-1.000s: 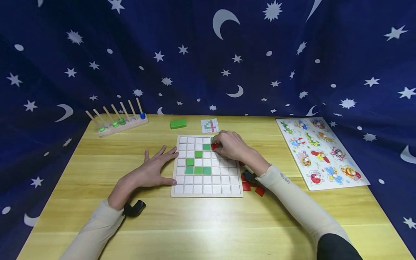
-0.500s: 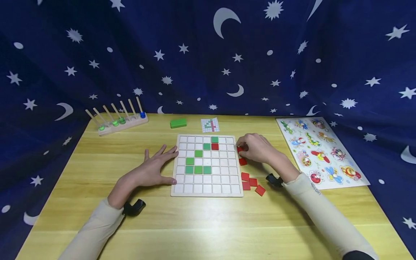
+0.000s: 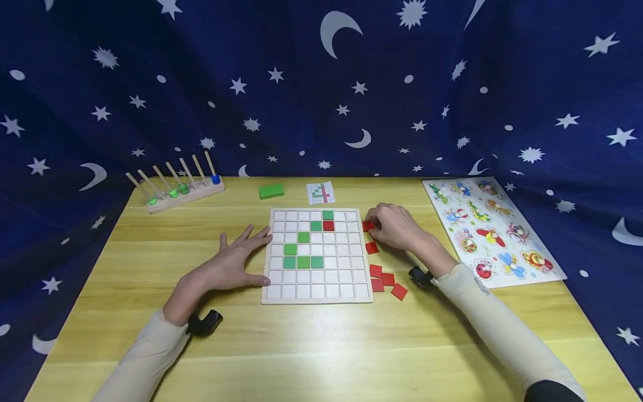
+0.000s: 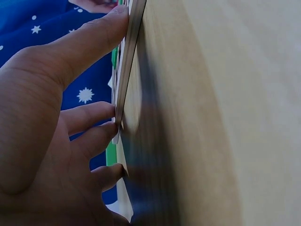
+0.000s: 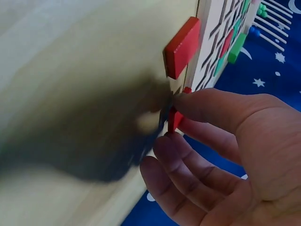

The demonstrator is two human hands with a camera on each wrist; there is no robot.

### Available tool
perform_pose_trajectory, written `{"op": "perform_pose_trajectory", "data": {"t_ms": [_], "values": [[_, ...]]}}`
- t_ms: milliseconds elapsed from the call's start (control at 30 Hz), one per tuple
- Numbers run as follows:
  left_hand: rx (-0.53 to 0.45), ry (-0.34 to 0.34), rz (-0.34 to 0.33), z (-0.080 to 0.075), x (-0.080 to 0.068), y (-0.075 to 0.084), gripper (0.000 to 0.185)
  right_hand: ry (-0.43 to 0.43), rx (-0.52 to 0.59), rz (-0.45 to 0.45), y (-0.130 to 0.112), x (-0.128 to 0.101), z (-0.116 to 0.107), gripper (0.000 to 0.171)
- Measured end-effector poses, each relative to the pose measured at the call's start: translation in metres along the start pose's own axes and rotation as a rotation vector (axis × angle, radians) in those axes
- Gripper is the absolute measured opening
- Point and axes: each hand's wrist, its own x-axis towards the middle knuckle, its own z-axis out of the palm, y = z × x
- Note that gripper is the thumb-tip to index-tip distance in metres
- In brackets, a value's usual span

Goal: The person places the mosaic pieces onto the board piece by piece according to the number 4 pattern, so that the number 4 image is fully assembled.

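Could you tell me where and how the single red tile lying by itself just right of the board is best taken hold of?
Pinch the single red tile by two opposite side edges, probably coming from above and the right. It lies flat on the table, so its faces give no grip, and the board crowds its left side. The right hand is already close.

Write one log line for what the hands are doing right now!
left hand: flat, steadies grid board | right hand: pinches red tile beside board | board: six green, one red | loose red tiles: table
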Motion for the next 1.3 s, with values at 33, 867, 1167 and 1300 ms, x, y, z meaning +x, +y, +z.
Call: {"op": "perform_pose_trajectory", "data": {"t_ms": [33, 867, 1167, 1300], "values": [[0.002, 0.001, 0.001, 0.000, 0.000, 0.000, 0.099, 0.011, -0.003, 0.001, -0.001, 0.001, 0.000, 0.023], [-0.007, -0.002, 0.000, -0.001, -0.001, -0.003, 0.100, -0.102, 0.071, -0.166, -0.071, 0.028, 0.019, 0.019], [-0.031, -0.005, 0.004, 0.000, -0.001, -0.002, 0.100, -0.077, 0.115, -0.147, -0.055, 0.014, 0.007, 0.019], [-0.033, -0.011, -0.008, -0.001, -0.001, -0.001, 0.099, -0.055, 0.088, -0.113, -0.039, -0.001, -0.001, 0.015]]}}
